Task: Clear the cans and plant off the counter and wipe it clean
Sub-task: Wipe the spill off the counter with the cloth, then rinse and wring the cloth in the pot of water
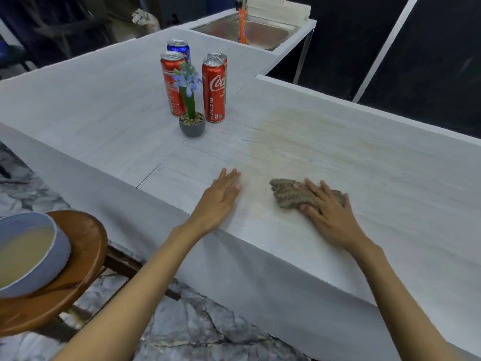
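Observation:
Several cans stand together on the white counter [364, 162]: a red cola can [214, 92], another red can [170, 84], a blue can [179, 49] behind, and one more can [218, 57] partly hidden. A small plant [192, 110] with purple flowers in a grey pot stands in front of them. My right hand [329, 207] presses flat on a crumpled brown cloth [286, 192] near the counter's front edge. My left hand [221, 198] rests flat on the counter, left of the cloth. A yellowish wet smear [286, 131] spreads beyond the cloth.
A blue bowl [60, 246] of cloudy liquid sits on a round wooden stool [88, 246] at lower left. A steel sink [263, 29] with an orange bottle [242, 27] lies at the far end. The floor below is marbled grey.

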Demonstrator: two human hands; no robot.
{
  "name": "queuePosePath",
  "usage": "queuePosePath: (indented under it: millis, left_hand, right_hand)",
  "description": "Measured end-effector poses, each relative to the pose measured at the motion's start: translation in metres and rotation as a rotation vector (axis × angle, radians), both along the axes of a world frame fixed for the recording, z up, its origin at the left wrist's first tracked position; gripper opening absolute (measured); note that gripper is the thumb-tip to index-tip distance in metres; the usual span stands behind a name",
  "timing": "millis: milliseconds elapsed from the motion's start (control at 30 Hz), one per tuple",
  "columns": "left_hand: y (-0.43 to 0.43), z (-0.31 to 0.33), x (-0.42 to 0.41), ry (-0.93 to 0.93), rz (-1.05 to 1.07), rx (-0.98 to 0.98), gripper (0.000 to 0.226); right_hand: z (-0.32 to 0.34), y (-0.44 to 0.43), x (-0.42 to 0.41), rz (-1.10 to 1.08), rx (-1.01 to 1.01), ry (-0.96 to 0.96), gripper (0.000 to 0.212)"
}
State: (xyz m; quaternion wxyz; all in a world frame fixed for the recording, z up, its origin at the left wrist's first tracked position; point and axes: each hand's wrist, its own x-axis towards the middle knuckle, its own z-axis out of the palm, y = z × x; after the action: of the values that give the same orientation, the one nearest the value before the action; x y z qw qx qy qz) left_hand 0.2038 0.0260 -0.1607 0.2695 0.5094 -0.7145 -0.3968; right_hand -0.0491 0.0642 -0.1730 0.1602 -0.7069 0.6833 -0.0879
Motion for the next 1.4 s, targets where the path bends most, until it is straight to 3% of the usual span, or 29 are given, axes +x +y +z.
queuePosePath:
  millis: [133,400,600,767,933,1033,1167,1300,1400]
  left_hand:
    - [0.018,0.007,0.040,0.080,0.075,0.022,0.042]
    - [0.034,0.010,0.162,0.291,0.384,0.117,0.039]
    - [0.051,0.006,0.291,0.806,0.563,0.299,0.031]
    - [0.051,-0.015,0.389,0.682,0.717,0.425,0.012]
    - [0.040,-0.052,0.449,0.618,0.886,0.490,0.020]
    - [0.032,-0.087,0.463,0.288,0.932,0.491,0.029]
    - [0.023,-0.113,0.455,-0.154,0.726,0.510,0.064]
    - [0.009,-0.129,0.444,-0.356,0.709,0.506,0.071]
    - [0.005,-0.139,0.440,-0.439,0.701,0.531,0.046]
  right_hand:
    - [0.007,-0.035,0.041,-0.153,-0.012,0.056,0.047]
    - [0.051,-0.021,0.246,0.146,0.233,-0.593,0.032]
    - [0.048,-0.036,0.390,0.167,0.624,-0.840,0.037]
    - [0.016,-0.063,0.479,0.184,0.895,-0.839,0.035]
    - [-0.019,-0.078,0.539,0.258,1.034,-0.770,0.019]
    - [-0.044,-0.085,0.562,0.373,0.838,-0.465,0.011]
    - [-0.083,-0.087,0.584,0.509,0.643,-0.079,0.037]
    - [-0.112,-0.085,0.590,0.443,0.554,-0.017,0.042]
    - [-0.125,-0.081,0.590,0.417,0.496,-0.054,0.037]
